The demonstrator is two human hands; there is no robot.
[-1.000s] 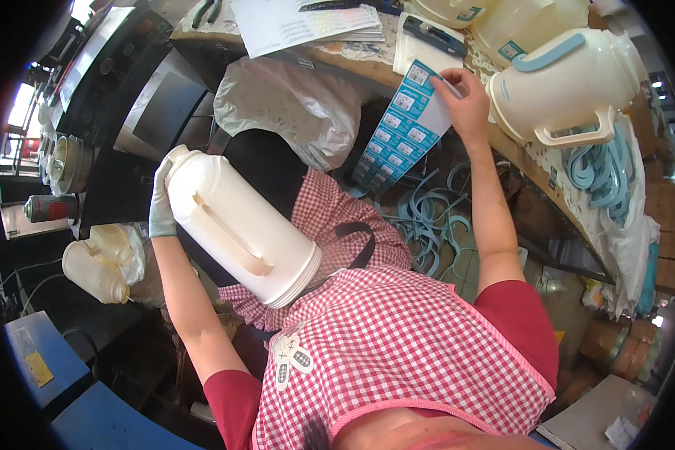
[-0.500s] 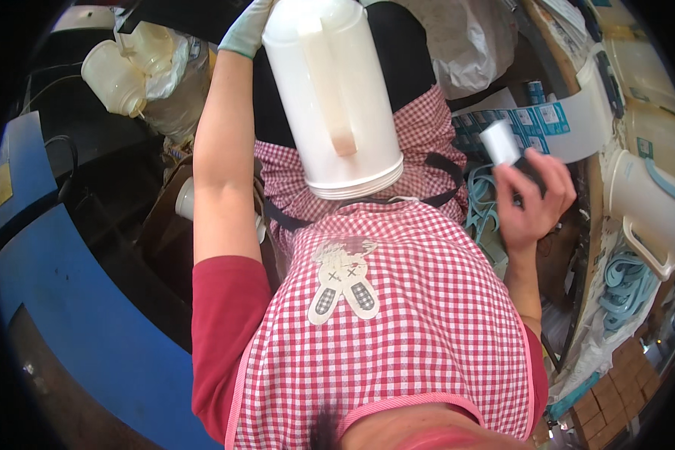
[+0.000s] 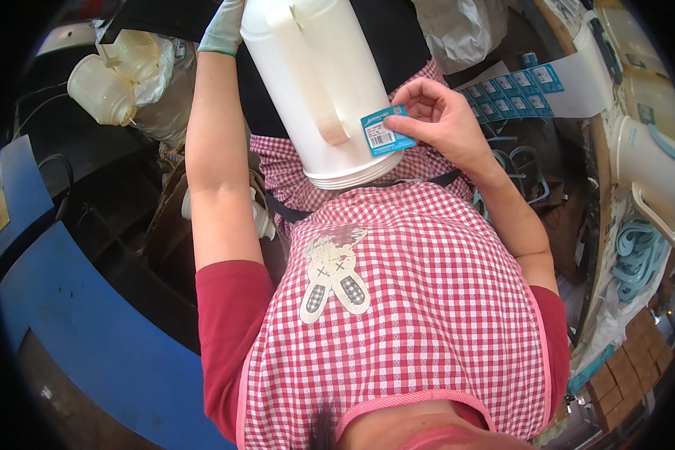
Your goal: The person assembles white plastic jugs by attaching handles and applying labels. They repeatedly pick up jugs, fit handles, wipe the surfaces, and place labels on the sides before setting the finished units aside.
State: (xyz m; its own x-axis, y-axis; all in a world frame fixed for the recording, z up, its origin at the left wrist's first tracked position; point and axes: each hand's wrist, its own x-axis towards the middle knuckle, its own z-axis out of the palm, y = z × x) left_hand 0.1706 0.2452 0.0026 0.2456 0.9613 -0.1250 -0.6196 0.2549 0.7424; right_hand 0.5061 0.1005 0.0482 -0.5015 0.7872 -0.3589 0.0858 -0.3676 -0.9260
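Note:
A white plastic pitcher with a long cream handle lies across my lap, its ridged rim toward my apron. My gloved left hand holds it at the far end, by the top edge of the view; the fingers are mostly hidden behind the pitcher. Between the thumb and fingers of my bare right hand is a blue-and-white sticker label. The label lies against the pitcher's right side, just above the rim and beside the handle's end. How much of it sticks there I cannot tell.
At right, a backing sheet of blue labels hangs near the bench edge. Another pitcher and light-blue plastic handles sit farther right. Cream plastic containers stand at upper left, with a blue panel below. A white plastic bag lies beyond my lap.
My right hand has come left from beside the label sheet to the pitcher, bringing the label, which was curled white side out. The pitcher has shifted slightly left and up.

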